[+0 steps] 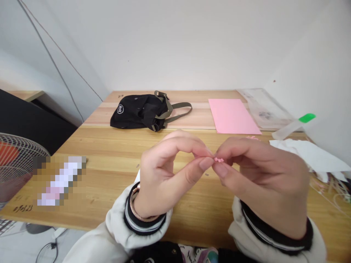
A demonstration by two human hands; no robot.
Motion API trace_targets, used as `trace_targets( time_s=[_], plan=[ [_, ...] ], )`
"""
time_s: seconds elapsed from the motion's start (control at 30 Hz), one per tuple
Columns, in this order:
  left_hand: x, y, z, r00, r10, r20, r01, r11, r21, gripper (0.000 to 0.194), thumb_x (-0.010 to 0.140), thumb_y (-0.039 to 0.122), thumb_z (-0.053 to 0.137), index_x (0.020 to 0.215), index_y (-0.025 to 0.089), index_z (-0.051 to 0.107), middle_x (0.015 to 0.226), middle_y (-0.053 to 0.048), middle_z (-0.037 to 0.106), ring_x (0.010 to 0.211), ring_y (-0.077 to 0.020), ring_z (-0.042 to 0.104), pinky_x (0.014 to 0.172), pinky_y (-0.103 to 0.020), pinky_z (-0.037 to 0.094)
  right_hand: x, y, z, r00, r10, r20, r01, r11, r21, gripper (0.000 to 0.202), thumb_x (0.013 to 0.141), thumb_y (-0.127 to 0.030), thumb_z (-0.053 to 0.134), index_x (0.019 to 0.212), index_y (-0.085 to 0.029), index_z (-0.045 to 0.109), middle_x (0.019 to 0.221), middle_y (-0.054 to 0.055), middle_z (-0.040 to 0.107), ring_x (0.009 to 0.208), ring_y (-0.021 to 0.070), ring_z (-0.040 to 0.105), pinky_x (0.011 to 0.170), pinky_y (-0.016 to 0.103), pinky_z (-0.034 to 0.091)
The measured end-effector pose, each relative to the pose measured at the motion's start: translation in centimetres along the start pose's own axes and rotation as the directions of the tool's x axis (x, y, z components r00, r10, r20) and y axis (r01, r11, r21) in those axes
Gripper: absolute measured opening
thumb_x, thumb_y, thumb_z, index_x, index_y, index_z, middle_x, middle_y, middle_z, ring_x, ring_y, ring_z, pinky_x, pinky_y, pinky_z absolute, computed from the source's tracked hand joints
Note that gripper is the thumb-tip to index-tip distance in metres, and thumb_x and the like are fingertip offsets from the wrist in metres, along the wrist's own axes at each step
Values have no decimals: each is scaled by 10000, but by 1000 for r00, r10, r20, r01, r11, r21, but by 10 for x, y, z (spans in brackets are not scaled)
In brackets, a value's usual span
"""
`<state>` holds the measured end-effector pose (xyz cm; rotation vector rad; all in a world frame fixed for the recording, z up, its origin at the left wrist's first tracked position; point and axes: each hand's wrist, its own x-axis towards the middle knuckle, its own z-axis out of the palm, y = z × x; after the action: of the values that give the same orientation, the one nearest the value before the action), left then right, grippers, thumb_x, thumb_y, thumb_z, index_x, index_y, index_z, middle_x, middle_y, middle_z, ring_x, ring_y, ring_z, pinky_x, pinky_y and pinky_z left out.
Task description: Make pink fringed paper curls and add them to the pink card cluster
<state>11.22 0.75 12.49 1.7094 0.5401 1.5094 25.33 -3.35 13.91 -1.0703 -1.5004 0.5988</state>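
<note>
A small pink folded piece [218, 160] is held between the fingertips of both hands, above the middle of the wooden table. My left hand [175, 168] pinches its left end with thumb and index finger. From the other side my right hand [263, 175] pinches it too, thumb below and index finger above. The fingertips of the two hands nearly touch, and they cover much of the piece. Just behind my right hand lie some more small pink pieces [252, 138] on the table.
The wooden table [109, 146] bears a black bag [137, 111], pink paper [233, 116], a clear plastic sheet [265, 109] and a green-ended object [307, 118]. At the right are white paper [315, 153] and tangled strips [334, 190]. A fan [19, 164] stands left, near a pixelated object [63, 180].
</note>
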Motion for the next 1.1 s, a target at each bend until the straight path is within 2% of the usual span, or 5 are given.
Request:
trace_targets(
  time_s=[0.27, 0.67, 1.1],
  plan=[
    [-1, 0, -1, 1000, -17, 26, 17, 1000, -19, 83, 734, 226, 670, 814, 210, 650, 787, -50, 664, 740, -160, 617, 619, -284, 523, 0, -2, -1, 1000, 4, 1, -4, 1000, -13, 70, 735, -137, 613, 709, -202, 619, 552, -18, 574, 475, 95, 507, 418, 225, 426],
    [-1, 0, -1, 1000, -26, 14, 26, 999, -24, 33, 743, 216, 660, 769, 203, 646, 749, -47, 656, 726, -156, 618, 614, -281, 524, -2, 0, 0, 1000, -16, -7, 16, 1000, -15, 75, 731, -127, 616, 723, -202, 623, 579, -13, 577, 504, 100, 504, 429, 229, 427],
    [2, -1, -5, 987, -87, 133, 107, 983, -149, 62, 737, 205, 667, 796, 206, 650, 775, -46, 650, 710, -142, 620, 601, -268, 537, -3, -1, -1, 1000, -17, 2, 17, 1000, 8, 106, 726, -106, 616, 740, -211, 628, 607, -13, 594, 525, 106, 517, 450, 236, 429]
  ],
)
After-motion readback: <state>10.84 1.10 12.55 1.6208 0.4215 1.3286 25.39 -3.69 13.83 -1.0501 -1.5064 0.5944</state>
